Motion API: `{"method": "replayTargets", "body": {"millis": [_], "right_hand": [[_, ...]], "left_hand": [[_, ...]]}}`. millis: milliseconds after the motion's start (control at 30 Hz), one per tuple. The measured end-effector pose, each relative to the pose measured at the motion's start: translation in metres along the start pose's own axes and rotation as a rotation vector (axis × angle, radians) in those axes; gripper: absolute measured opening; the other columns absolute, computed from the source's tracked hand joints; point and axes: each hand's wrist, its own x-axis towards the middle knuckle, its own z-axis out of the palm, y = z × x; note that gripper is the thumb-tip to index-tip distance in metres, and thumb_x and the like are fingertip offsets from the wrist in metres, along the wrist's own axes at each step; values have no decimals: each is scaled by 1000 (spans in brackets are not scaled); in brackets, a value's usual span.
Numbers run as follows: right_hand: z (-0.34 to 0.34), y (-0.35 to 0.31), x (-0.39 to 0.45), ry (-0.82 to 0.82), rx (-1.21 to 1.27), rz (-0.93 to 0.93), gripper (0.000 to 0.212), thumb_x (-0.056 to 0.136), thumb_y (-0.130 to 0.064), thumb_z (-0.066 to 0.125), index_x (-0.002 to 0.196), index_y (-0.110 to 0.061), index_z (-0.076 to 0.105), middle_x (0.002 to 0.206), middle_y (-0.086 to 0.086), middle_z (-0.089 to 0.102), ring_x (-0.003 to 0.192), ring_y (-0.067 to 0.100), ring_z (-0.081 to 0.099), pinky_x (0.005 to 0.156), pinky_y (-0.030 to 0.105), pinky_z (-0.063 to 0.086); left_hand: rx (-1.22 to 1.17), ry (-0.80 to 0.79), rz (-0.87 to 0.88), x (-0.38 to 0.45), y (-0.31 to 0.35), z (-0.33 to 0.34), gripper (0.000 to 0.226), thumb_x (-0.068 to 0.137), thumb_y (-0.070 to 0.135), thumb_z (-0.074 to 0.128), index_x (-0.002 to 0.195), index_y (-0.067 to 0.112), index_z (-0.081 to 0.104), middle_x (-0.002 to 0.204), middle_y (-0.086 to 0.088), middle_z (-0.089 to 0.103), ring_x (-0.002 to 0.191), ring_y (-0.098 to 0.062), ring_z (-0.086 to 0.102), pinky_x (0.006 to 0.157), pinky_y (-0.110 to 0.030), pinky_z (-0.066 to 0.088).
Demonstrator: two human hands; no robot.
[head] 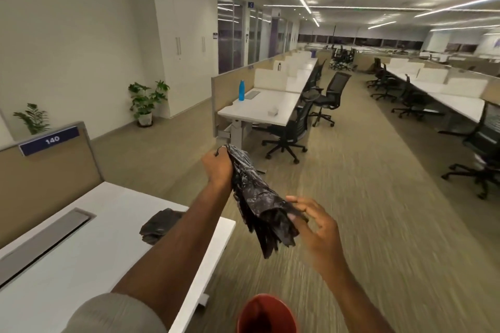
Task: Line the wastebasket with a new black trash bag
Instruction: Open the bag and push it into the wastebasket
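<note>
A person stood in an open-plan office aisle with a folded black trash bag (257, 197) stretched between two bare hands; the left hand (217, 167), arm extended forward, was closed in a fist around the bag's upper end, a short corner of plastic poking out above the knuckles; the right hand (315, 227) met the bag's lower end, thumb and fingertips touching the bunched plastic while the remaining fingers were loosely spread, so whether it actually pinched the film could not be told; the bag hung slanted from upper left to lower right, its creased pleats fanning out below the right hand; a red wastebasket (266, 313) sat at the bottom edge of the view, directly beneath the arms, its mouth open and unlined; to the left, a white desk (81, 265) carried a second crumpled black bag (159, 224), partly hidden behind the left forearm; a partition (48, 167) behind that desk bore a blue plate marked 140; a blue bottle (241, 90) stood upright on a farther desk, with black office chairs (290, 134) along the carpeted aisle.
</note>
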Motion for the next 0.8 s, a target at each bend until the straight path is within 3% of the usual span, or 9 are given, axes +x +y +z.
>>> {"method": "replayTargets", "body": {"millis": [67, 167, 267, 400, 467, 533, 633, 700, 800], "right_hand": [[8, -17, 4, 90, 117, 109, 16, 95, -11, 64, 97, -22, 76, 93, -6, 78, 93, 10, 73, 85, 34, 60], [9, -36, 20, 181, 170, 191, 25, 97, -3, 58, 93, -20, 75, 80, -7, 78, 76, 7, 73, 65, 17, 57], [4, -48, 44, 280, 141, 221, 26, 97, -3, 53, 95, -18, 74, 85, -4, 77, 79, 8, 73, 71, 20, 60], [-12, -60, 84, 346, 14, 167, 26, 96, -2, 48, 94, -14, 71, 81, -6, 71, 75, 8, 66, 69, 19, 56], [-21, -60, 103, 304, -107, 131, 22, 95, -7, 51, 93, -14, 72, 83, -4, 73, 77, 11, 69, 74, 30, 57], [-27, -59, 117, 251, -224, 90, 21, 95, -12, 55, 99, -15, 75, 91, -3, 76, 83, 14, 71, 78, 32, 58], [-28, -50, 123, 185, -358, 14, 21, 96, -13, 58, 106, -16, 75, 91, -7, 73, 79, 11, 68, 72, 26, 54], [-22, -36, 122, 150, -389, -25, 20, 95, -13, 58, 106, -16, 75, 91, -8, 72, 78, 10, 67, 69, 22, 52], [-11, -5, 123, 92, -412, -14, 19, 94, -13, 58, 104, -15, 74, 90, -8, 70, 82, 7, 62, 66, 15, 45]], "left_hand": [[2, -47, -1, -4, 1, -12, 30, 91, 16, 52, 62, 11, 56, 68, -5, 56, 64, -18, 50, 65, -33, 41], [41, -156, 39, -4, -7, -26, 29, 92, 22, 53, 68, 9, 62, 73, -8, 61, 66, -19, 54, 66, -32, 43], [63, -316, 69, -8, -18, -34, 34, 92, 34, 55, 84, 6, 72, 83, -10, 72, 76, -20, 66, 75, -35, 53], [278, -501, 248, -15, -49, -41, 39, 97, 46, 48, 76, 17, 63, 76, -1, 66, 68, -13, 60, 68, -34, 51], [492, -517, 326, -19, -65, -42, 44, 95, 57, 42, 98, 19, 64, 96, -2, 69, 89, -20, 65, 82, -40, 54], [512, -436, 369, -33, -63, -37, 42, 99, 52, 37, 113, 19, 59, 109, -3, 64, 102, -21, 62, 87, -36, 49], [288, -367, 455, -78, -34, -26, 50, 99, 53, 35, 91, 11, 62, 83, -6, 63, 74, -19, 61, 65, -39, 49], [213, -478, 434, -109, -17, -17, 62, 95, 62, 37, 77, 8, 62, 64, -8, 62, 56, -21, 58, 53, -41, 51], [494, -586, 428, -137, -21, 3, 63, 79, 78, 47, 72, 18, 60, 63, -1, 64, 57, -18, 63, 56, -40, 52]]}}
